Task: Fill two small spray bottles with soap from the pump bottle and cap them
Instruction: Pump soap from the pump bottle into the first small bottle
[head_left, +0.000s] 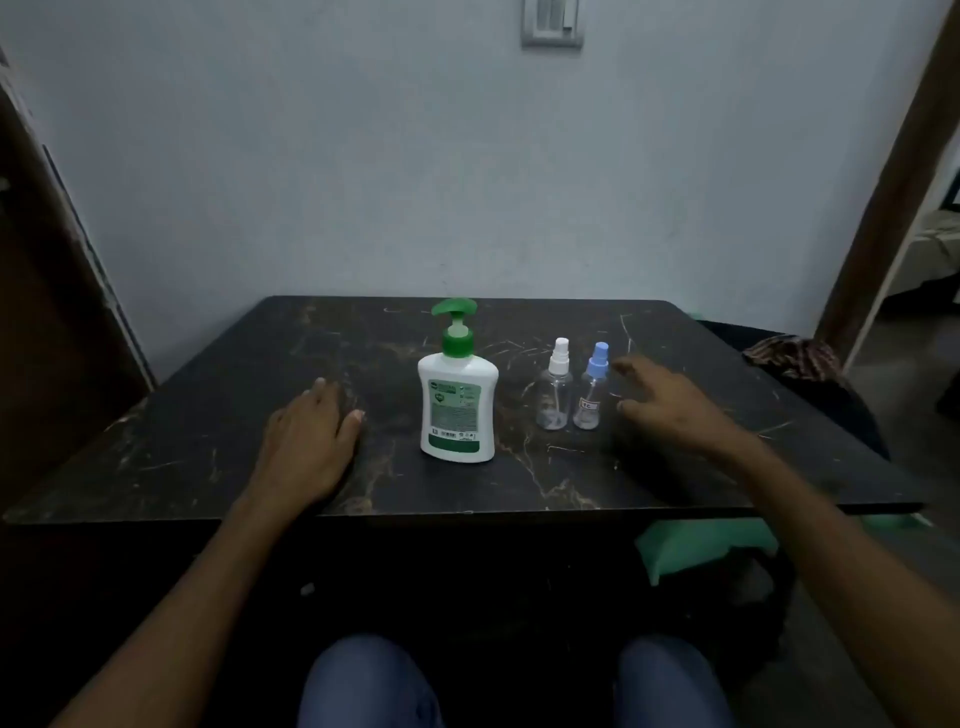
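From the head view, the pump bottle (457, 402) stands upright near the middle of the dark table (208, 457), its green pump head on top. To the right of the pump bottle stand two small clear spray bottles, both upright and both with their caps on: the white-capped spray bottle (555, 387) nearer it, the blue-capped spray bottle (592, 389) just beyond, the two just beside each other.

The right hand (670, 402) hovers further right again, fingers spread and relaxed, holding nothing — its fingertips point toward the blue-capped bottle and sit just beside it, apparently not touching. The left hand (306, 441) lies flat on the table to the left of the pump bottle, fingers straight, well apart from both small bottles.

So the right hand is clearly the nearer one; the likely first grasp is sideways around the blue-capped bottle's upright body — its long axis is vertical.
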